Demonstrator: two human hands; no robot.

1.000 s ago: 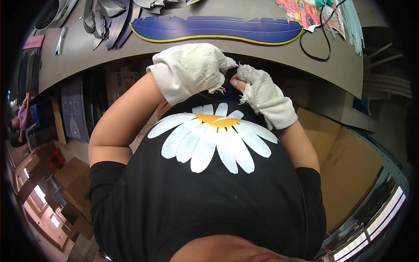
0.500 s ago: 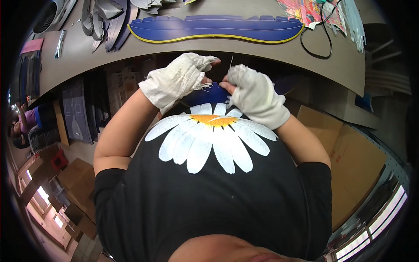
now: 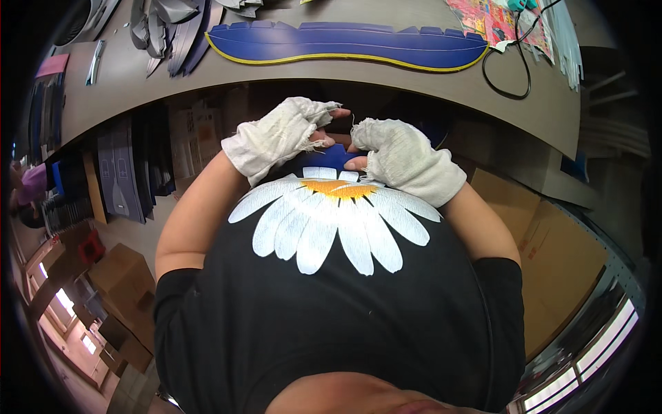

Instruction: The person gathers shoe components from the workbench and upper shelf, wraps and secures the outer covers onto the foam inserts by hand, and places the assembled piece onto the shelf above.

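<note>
In front of my chest, mostly below the table edge, is a dark blue sheet piece (image 3: pixel 332 157) with a notched edge. Much of it is hidden by my hands and shirt. My left hand (image 3: pixel 284 136), in a frayed white fingerless glove, grips its upper edge with the thumb, while the index finger sticks out above. My right hand (image 3: pixel 412 160), gloved the same way, is closed on the piece's right side, thumb toward me and fingers curled. On the table lies a long blue curved panel (image 3: pixel 345 45) with yellow edging and a notched far side.
The grey-brown table (image 3: pixel 165 88) curves across ahead of me. Grey and blue cut pieces (image 3: pixel 165 31) lie at its far left. A black cable (image 3: pixel 527 69), a colourful printed sheet (image 3: pixel 493 24) and translucent strips (image 3: pixel 567 48) are at the right. Cardboard (image 3: pixel 552 269) leans at my right.
Both hands have come slightly lower and toward me with the blue piece. My right thumb has shifted down from its top edge to its side.
</note>
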